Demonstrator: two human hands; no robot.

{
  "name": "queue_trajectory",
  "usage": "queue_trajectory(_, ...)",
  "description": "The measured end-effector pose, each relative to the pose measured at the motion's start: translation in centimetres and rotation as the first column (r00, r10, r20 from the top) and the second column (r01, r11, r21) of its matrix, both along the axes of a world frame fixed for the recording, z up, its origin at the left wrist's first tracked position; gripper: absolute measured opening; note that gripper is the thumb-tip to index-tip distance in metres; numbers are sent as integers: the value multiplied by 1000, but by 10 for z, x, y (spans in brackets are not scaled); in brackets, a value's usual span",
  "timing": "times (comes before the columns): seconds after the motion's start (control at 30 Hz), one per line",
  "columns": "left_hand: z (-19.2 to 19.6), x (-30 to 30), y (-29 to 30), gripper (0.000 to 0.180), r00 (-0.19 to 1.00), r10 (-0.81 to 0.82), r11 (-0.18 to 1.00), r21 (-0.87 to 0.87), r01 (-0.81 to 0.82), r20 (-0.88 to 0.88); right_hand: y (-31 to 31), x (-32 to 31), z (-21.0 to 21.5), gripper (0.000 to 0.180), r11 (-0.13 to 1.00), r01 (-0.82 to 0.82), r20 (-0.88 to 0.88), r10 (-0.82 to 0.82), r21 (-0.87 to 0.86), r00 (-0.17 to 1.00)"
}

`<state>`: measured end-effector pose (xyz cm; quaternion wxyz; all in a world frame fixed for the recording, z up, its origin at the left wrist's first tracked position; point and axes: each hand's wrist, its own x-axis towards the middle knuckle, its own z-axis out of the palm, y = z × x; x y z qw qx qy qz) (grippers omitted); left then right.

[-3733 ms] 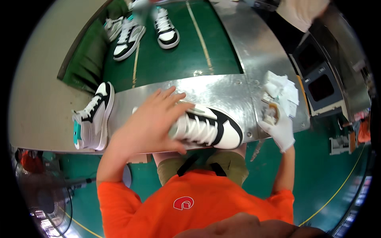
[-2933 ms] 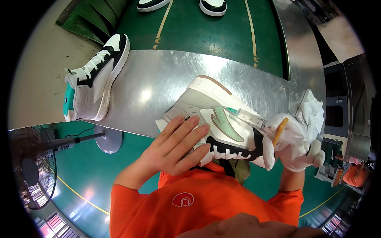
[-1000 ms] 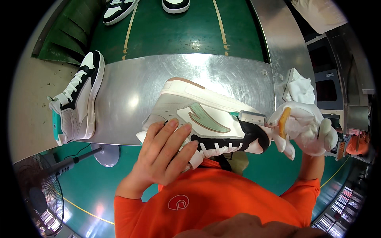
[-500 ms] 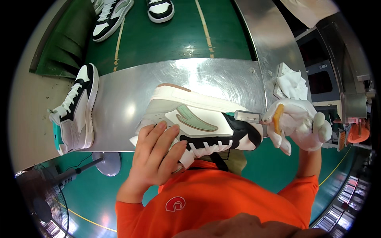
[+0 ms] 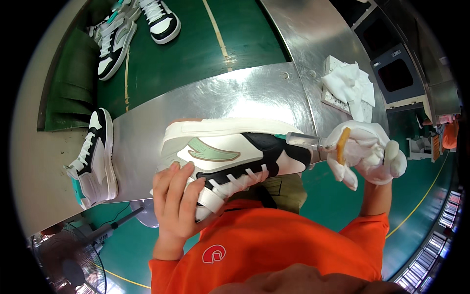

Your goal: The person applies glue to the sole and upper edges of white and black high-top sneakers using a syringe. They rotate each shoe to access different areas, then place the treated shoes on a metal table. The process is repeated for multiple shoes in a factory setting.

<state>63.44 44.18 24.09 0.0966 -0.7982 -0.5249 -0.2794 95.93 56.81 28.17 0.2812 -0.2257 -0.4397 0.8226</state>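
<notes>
A white, black and mint-green sneaker point(image 5: 264, 144) lies on its side at the metal table's near edge, toe to the right. My bare left hand point(image 5: 176, 196) is closed around its heel and collar, fingers over the upper near the laces. My right hand point(image 5: 364, 152), in a white glove with a yellow-orange band on one finger, grips a clear syringe point(image 5: 304, 140). The syringe's green tip point(image 5: 280, 136) meets the seam between the upper and the white sole point(image 5: 225, 126), along the black forefoot panel. Whether any liquid is coming out cannot be made out.
Another sneaker point(image 5: 95, 159) stands at the table's left. Several more sneakers point(image 5: 159, 22) sit on the green belt point(image 5: 196, 44) beyond the metal plate point(image 5: 142, 117). Crumpled white cloth point(image 5: 350, 85) lies on a pale block at the right. A fan point(image 5: 68, 259) stands at lower left.
The sneaker has shifted left with my left hand, so the syringe tip now touches the seam nearer the toe. My right hand has hardly moved. The whole view has turned slightly.
</notes>
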Motion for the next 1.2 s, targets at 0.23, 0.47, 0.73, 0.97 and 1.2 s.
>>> queue_trajectory(0.23, 22, 6, 10, 59, 997, 45, 994, -97, -51, -64, -5, 19, -7, 99, 981, 82, -173, -113, -177, 978)
queue_trajectory(0.47, 41, 14, 33, 59, 995, 20, 983, -182, -37, -94, -23, 39, -46, 84, 954, 298, -57, -300, -46, 952)
queue_trajectory(0.73, 59, 22, 73, 61, 994, -48, 960, -278, 20, -93, -28, 54, -83, 97, 954, 261, -304, -294, -146, 906)
queue_trajectory(0.97, 72, 27, 109, 62, 997, -15, 878, -479, -20, -70, -29, 51, -89, 95, 906, 334, -238, -396, -262, 887)
queue_trajectory(1.2, 77, 33, 124, 63, 993, 62, 774, -623, -113, -102, -33, 51, -82, 87, 832, 465, -51, -501, -303, 864)
